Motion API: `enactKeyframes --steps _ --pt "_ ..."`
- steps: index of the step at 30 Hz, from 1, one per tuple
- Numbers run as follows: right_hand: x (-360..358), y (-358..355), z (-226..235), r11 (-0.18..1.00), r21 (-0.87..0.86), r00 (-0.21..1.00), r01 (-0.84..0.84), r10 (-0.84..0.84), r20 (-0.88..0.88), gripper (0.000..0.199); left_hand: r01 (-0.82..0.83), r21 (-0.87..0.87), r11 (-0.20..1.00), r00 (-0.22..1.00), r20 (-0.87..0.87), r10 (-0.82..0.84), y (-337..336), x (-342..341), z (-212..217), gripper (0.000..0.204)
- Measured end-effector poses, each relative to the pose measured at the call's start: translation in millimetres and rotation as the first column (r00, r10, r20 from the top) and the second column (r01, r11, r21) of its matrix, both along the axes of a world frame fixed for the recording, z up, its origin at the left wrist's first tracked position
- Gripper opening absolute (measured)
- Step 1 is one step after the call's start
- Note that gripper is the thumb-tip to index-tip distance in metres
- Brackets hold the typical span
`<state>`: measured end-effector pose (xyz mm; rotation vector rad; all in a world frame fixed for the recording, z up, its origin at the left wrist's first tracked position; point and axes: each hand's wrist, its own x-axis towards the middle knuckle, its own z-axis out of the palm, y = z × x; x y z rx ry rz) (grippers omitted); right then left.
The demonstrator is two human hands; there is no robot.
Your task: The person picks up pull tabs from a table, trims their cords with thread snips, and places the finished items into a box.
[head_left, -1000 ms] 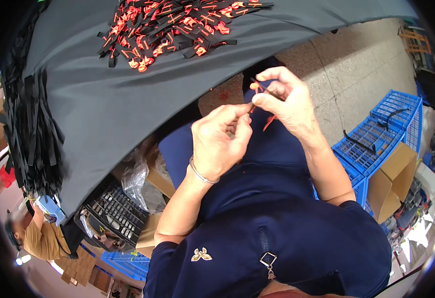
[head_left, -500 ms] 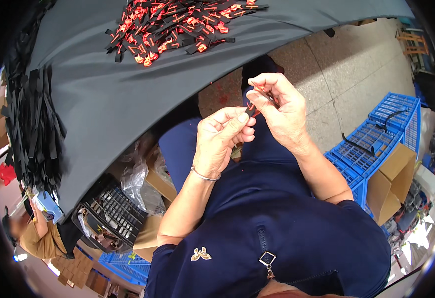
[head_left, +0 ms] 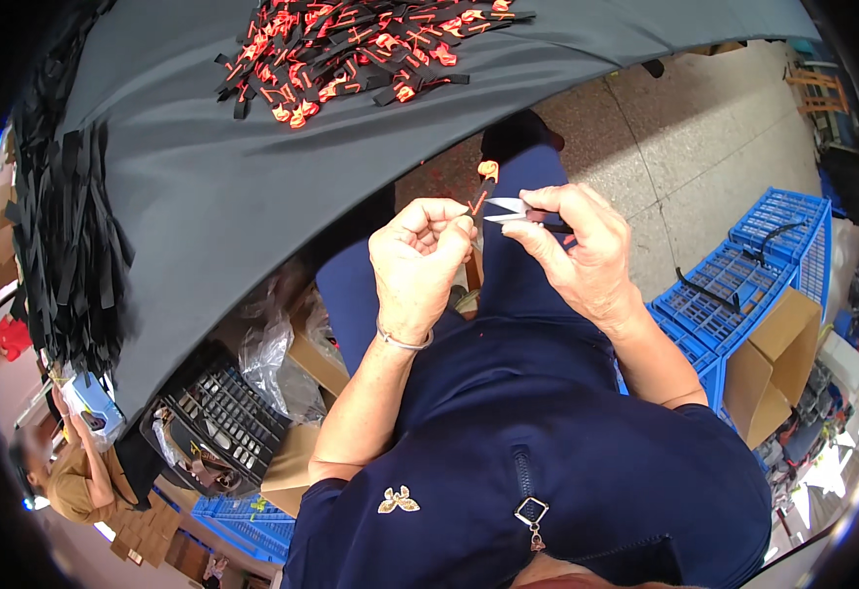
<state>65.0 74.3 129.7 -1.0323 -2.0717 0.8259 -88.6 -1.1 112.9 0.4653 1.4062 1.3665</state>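
Above our lap (head_left: 532, 285), our left hand (head_left: 417, 257) holds a black strip (head_left: 486, 187) in a narrow grip; our right hand (head_left: 586, 247) holds 1 pair of parted snips (head_left: 511, 216) beside it.

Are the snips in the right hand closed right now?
No, the snips in the right hand stand open, pointing toward the black-and-orange strap that the left hand holds.

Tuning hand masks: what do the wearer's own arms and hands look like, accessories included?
Left hand and right hand are ungloved. Forearms are bare, below short, plain navy sleeves. A thin, silver-coloured bangle circles the left wrist; nothing shows on the right wrist. No cables or markings visible on either arm.
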Motion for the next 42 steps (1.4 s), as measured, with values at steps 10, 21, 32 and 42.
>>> enactKeyframes --steps 10,21,32,42 --pt "-1 9 -6 0.977 0.181 0.988 -0.115 0.094 0.119 0.022 0.121 -0.036 0.992 0.992 -0.021 -0.122 9 -10 6 0.007" --pt "-6 11 -15 0.978 0.165 0.989 -0.128 0.114 0.088 0.019 0.153 -0.093 0.984 0.975 0.177 -0.135 6 -18 0 0.010" --pt "-15 4 -7 0.990 0.085 0.986 -0.114 0.103 0.130 0.022 0.030 -0.049 0.998 0.999 0.047 -0.027 -6 -15 1 0.007" --pt "-23 0 -17 0.933 0.327 0.978 -0.150 0.091 0.188 0.019 -0.128 0.017 0.992 0.992 -0.004 0.128 -11 -3 -4 0.004"
